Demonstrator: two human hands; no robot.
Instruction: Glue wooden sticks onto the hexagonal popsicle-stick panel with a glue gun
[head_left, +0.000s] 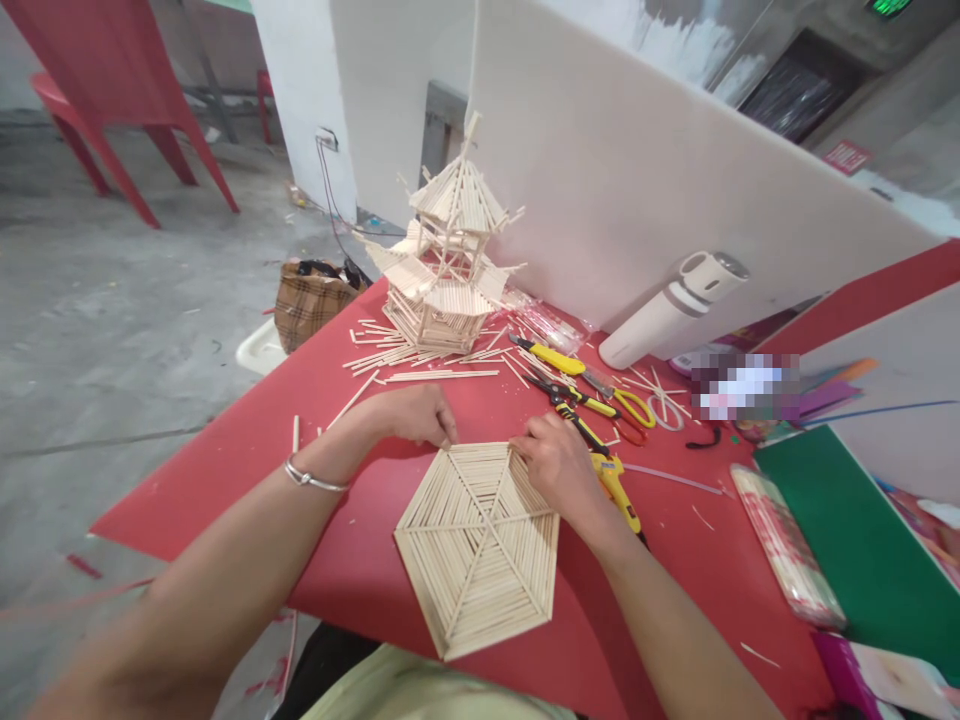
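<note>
A hexagonal panel of thin wooden sticks (pixel 480 560) lies flat on the red tabletop, its spokes meeting in the middle. At the panel's far left corner, my left hand (pixel 420 412) is closed, thumb and fingertips pinching the edge. My right hand (pixel 559 465) has its bent fingers closed on the far right corner and covers part of that side. Just right of it lies a yellow hot glue gun (pixel 619 490), partly hidden by my right hand and forearm. Beyond my hands stands a pagoda model of sticks (pixel 450 260), with loose sticks (pixel 420 355) around its base.
Pliers (pixel 577 398), a yellow utility knife (pixel 555 356) and yellow-handled scissors (pixel 630 402) lie beyond my right hand. A white bottle (pixel 667 310) leans by the pale partition (pixel 600 150). At right are a bagged stick bundle (pixel 787 550) and a green board (pixel 862 540).
</note>
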